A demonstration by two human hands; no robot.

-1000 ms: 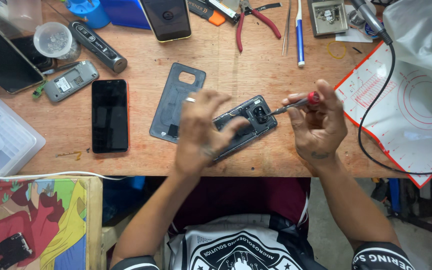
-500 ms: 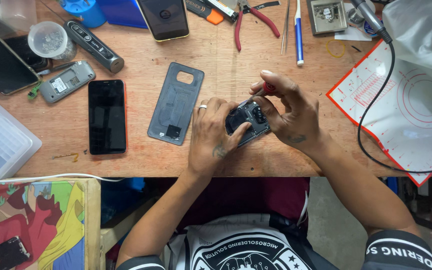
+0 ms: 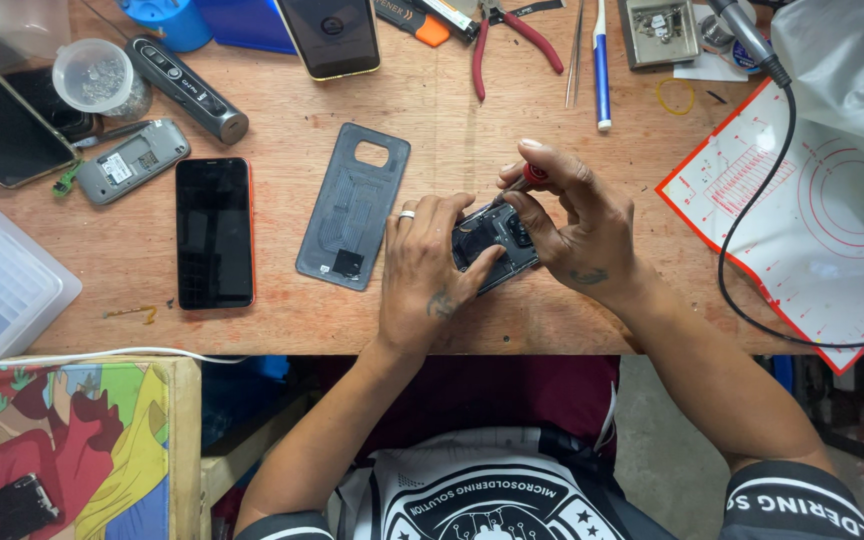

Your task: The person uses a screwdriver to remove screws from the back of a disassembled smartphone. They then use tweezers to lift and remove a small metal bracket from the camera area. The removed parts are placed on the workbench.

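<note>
Nearest the camera, the person's left hand [image 3: 427, 268] is clamped over the opened dark smartphone with its back removed [image 3: 492, 245], thumb pressed along its lower edge, probably to pin it flat so it can't skate around. The phone sits near the front edge of the wooden counter [image 3: 432, 110], roughly dead centre. The right hand [image 3: 577, 225] comes in from 3 o'clock, fingers pinched shut around a small red-handled screwdriver [image 3: 530, 178], tip angled down into the phone's upper corner by the camera block. Looks like a grip meant for fine turning, not force.

At 9 o'clock from the phone lies the grey plastic back cover [image 3: 354, 205], inside face up, parked just beside the left hand. Further out at 9 o'clock is a black slab phone with an orange edge [image 3: 214, 232], screen up.

Going farther, at 10 o'clock there's a small grey handset [image 3: 132, 160] and a clear plastic cup of tiny bits [image 3: 92, 75]. At 12 o'clock sit red-handled pliers [image 3: 507, 30] and a blue-and-white pen [image 3: 602, 65]. At 3 o'clock a white silicone work mat with red markings [image 3: 812, 220] hangs off the counter, a black cable [image 3: 742, 290] looping across it. Pretty cluttered repair setup, bare wood, scuffed.
</note>
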